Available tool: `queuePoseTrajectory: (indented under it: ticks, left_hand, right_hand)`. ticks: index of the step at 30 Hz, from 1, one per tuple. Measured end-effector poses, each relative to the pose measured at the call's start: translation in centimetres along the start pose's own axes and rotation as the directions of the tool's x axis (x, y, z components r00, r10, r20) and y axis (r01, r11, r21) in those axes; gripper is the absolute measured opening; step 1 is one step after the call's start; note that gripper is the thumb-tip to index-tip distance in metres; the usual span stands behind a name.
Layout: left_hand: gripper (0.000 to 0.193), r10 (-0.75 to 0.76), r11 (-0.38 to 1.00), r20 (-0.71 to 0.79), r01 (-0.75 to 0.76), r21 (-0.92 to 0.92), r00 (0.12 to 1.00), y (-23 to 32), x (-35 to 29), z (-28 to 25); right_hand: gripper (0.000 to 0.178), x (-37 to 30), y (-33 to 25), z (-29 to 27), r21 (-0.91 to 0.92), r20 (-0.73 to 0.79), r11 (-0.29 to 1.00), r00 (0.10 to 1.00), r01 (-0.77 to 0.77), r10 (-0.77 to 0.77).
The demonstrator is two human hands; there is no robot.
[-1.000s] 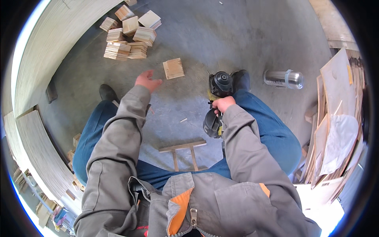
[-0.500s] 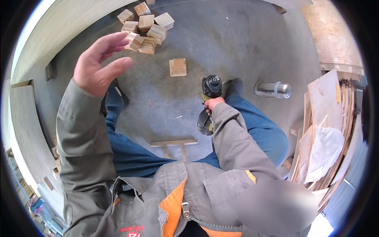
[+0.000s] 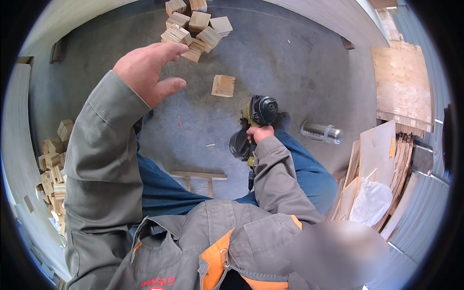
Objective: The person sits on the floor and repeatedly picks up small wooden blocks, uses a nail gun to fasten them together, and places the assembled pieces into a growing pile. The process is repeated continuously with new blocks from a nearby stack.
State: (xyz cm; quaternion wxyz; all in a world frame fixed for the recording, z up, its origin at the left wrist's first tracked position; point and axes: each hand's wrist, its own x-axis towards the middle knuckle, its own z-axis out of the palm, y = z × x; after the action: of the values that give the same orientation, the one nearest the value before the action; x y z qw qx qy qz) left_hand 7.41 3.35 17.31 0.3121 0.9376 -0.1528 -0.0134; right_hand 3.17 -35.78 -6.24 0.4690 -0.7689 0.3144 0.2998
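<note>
My left hand [image 3: 150,75] is raised over the floor, thumb apart from the fingers and nothing between them. It is nearest to a loose pile of square wooden blocks [image 3: 199,21] on the concrete at the top; its fingertips overlap the pile's lower edge in view, and touching cannot be told. My right hand [image 3: 261,133] is wrapped round the handle of a black and yellow-green nail gun [image 3: 263,110] with a round magazine, held beside my right knee. Between the pile and the nail gun, a stack of square wooden pieces [image 3: 224,85] lies alone on the floor.
A steel flask [image 3: 321,132] lies on its side right of my right leg. Leaning boards [image 3: 369,145] with a white cloth [image 3: 371,202] stand farther right. More wooden blocks [image 3: 53,169] are heaped at the left, and a small wooden frame [image 3: 198,176] is between my legs.
The view has shifted, bringing the left heap of blocks into sight. My left hand appears closer to the lone wooden stack, still empty. The nail gun has turned slightly in my right hand.
</note>
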Motion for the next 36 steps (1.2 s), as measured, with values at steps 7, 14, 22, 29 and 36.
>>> queuePoseTrajectory:
  ticks: [7, 14, 22, 29, 36]
  left_hand:
    - [0.059, -0.06, 0.996, 0.135, 0.051, 0.072, 0.989, 0.3, -0.6, -0.1]
    - [0.065, -0.061, 0.995, 0.172, 0.047, 0.085, 0.983, 0.2, -0.8, -0.4]
    - [0.06, -0.023, 0.998, 0.201, 0.01, 0.065, 0.979, 0.0, -1.0, 0.1]
    - [0.059, -0.034, 0.995, 0.188, 0.016, 0.095, 0.982, 0.5, -0.9, 0.2]
    - [0.056, -0.018, 0.994, 0.215, -0.006, 0.112, 0.977, 0.5, -0.2, 1.5]
  right_hand:
    - [0.011, -0.2, -5.0, 1.8, 0.053, 0.028, 0.962, 0.963, 0.266, -0.268]
    - [0.02, 1.8, -6.3, 4.9, 0.114, 0.113, 0.965, 0.961, 0.238, -0.251]
    - [0.019, 4.3, -5.9, 4.8, -0.1, -0.004, 0.946, 0.951, 0.308, -0.31]
    - [0.009, 0.6, -3.3, 1.7, 0.177, -0.018, 0.963, 0.979, 0.203, -0.203]
    - [0.015, 0.6, 3.3, 1.1, -0.134, -0.073, 0.973, 0.981, -0.186, 0.178]
